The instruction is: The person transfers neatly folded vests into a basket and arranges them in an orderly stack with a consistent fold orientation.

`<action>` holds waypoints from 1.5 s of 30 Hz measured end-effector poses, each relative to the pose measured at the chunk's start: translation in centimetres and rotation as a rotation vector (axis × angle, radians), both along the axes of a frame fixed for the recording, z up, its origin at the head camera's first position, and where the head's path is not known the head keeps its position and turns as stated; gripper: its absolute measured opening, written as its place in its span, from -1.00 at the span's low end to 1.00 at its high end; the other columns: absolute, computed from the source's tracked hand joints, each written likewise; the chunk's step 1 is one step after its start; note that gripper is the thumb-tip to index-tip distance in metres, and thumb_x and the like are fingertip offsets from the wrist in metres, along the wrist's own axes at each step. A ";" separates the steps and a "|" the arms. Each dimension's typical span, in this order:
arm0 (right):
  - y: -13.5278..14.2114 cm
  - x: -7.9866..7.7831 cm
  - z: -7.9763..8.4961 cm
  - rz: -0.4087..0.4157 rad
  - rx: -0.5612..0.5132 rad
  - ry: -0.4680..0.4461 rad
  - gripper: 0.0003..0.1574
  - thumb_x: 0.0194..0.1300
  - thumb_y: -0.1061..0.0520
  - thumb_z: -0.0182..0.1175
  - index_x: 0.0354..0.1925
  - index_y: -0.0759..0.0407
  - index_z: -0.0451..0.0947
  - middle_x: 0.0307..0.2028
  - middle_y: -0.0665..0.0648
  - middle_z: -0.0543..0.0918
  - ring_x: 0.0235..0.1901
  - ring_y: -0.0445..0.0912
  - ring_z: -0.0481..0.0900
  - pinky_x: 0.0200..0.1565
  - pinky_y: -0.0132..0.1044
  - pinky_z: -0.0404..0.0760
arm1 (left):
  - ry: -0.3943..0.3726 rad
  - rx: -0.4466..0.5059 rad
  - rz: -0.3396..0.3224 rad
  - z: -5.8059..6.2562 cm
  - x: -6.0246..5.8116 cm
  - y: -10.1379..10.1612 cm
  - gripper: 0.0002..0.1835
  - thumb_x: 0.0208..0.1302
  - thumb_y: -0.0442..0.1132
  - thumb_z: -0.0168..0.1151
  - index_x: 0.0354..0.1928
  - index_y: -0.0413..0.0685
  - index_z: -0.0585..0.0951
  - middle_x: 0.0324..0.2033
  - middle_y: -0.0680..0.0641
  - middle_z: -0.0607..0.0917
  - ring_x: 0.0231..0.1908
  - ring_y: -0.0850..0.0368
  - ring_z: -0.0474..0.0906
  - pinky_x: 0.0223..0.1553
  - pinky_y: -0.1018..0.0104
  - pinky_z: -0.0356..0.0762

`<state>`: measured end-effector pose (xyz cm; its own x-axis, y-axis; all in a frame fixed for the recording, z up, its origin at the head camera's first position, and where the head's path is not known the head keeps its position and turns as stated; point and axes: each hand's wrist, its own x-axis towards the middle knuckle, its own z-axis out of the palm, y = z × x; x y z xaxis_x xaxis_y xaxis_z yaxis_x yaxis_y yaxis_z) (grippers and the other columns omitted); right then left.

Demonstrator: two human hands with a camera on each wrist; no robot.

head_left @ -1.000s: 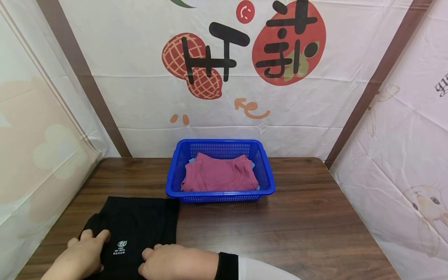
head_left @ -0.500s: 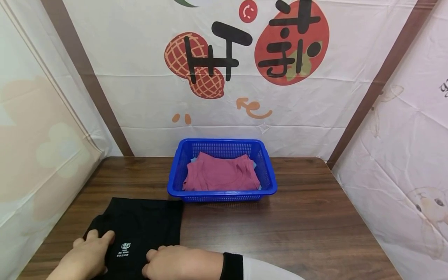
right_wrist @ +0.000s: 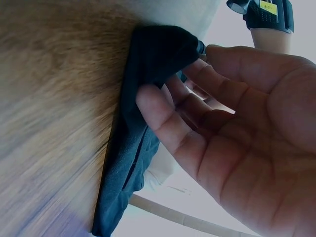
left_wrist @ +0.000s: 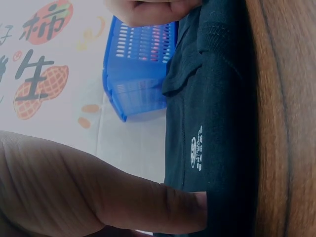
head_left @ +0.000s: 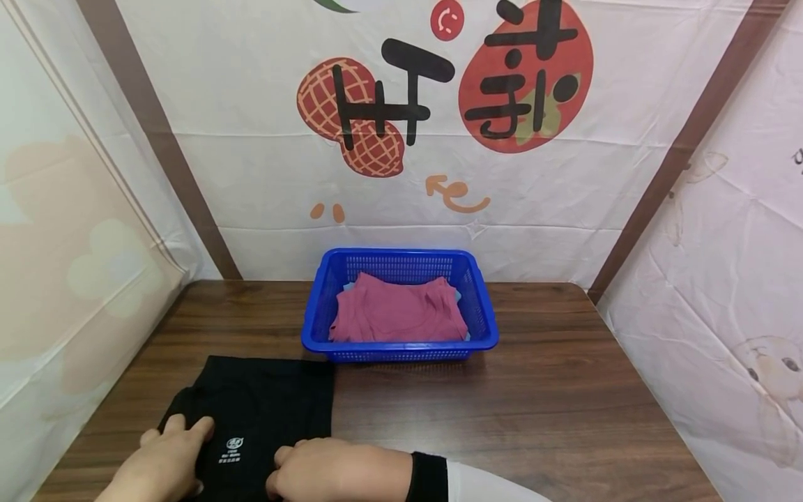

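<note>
A folded black garment [head_left: 276,404] with a small white print lies flat at the front left of the table, in front of the basket. My left hand [head_left: 157,464] holds its left edge near the front corner. In the left wrist view, the thumb [left_wrist: 163,207] presses along the cloth beside the print; the other fingers are mostly hidden. At the garment's front right, my right hand [head_left: 332,470] grips the cloth with curled fingers. The right wrist view shows these fingers [right_wrist: 168,123] and the thumb pinching a lifted fold of the black garment [right_wrist: 158,54].
Behind the garment, a blue plastic basket [head_left: 401,352] stands at the table's back edge. It holds a folded pink garment [head_left: 398,310] with light blue cloth showing beneath. The brown wooden table [head_left: 533,418] reaches printed cloth walls [head_left: 251,195] at the back and sides.
Both hands and the black garment have shifted slightly to the right, a little more than the basket has in the view. The hold of both hands looks the same.
</note>
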<state>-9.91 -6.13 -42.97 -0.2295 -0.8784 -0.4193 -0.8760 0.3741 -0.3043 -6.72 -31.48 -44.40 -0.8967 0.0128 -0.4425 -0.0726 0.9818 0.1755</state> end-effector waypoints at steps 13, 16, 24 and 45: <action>1.5 -0.5 -0.2 -0.024 -0.012 -0.006 -0.72 0.52 -0.07 0.17 0.13 -0.29 0.65 -0.06 -0.27 0.53 -0.19 -0.45 0.47 -0.21 -0.59 0.43 | -0.009 -0.015 -0.014 -0.2 -0.1 1.7 -0.26 -0.15 -0.10 0.68 0.11 -0.13 0.54 -0.10 -0.36 0.48 -0.21 -0.35 0.42 -0.31 -0.33 0.58; 2.0 -0.6 -0.3 -0.015 -0.020 -0.002 -0.72 0.52 -0.06 0.17 0.13 -0.27 0.65 -0.06 -0.26 0.52 -0.18 -0.46 0.47 -0.19 -0.61 0.42 | -0.006 -0.022 -0.018 -0.4 -0.3 2.0 -0.25 -0.15 -0.07 0.68 0.12 -0.12 0.54 -0.10 -0.35 0.49 -0.20 -0.34 0.42 -0.30 -0.34 0.59; 3.4 -1.1 -0.4 -0.022 -0.033 -0.023 -0.72 0.52 -0.03 0.17 0.13 -0.26 0.65 -0.06 -0.26 0.53 -0.15 -0.45 0.47 -0.14 -0.61 0.42 | 0.023 -0.034 -0.047 0.0 0.1 3.5 -0.24 -0.13 -0.04 0.67 0.14 -0.12 0.55 -0.09 -0.35 0.50 -0.19 -0.32 0.45 -0.29 -0.34 0.59; 7.5 -0.9 -0.7 -0.019 -0.133 0.057 -0.79 0.48 0.00 0.21 0.00 -0.28 0.69 -0.15 -0.28 0.54 -0.20 -0.48 0.46 -0.19 -0.62 0.41 | 0.043 -0.057 -0.101 -0.1 0.3 6.5 -0.24 -0.07 0.08 0.64 0.18 -0.04 0.57 -0.07 -0.29 0.49 -0.17 -0.28 0.45 -0.27 -0.28 0.60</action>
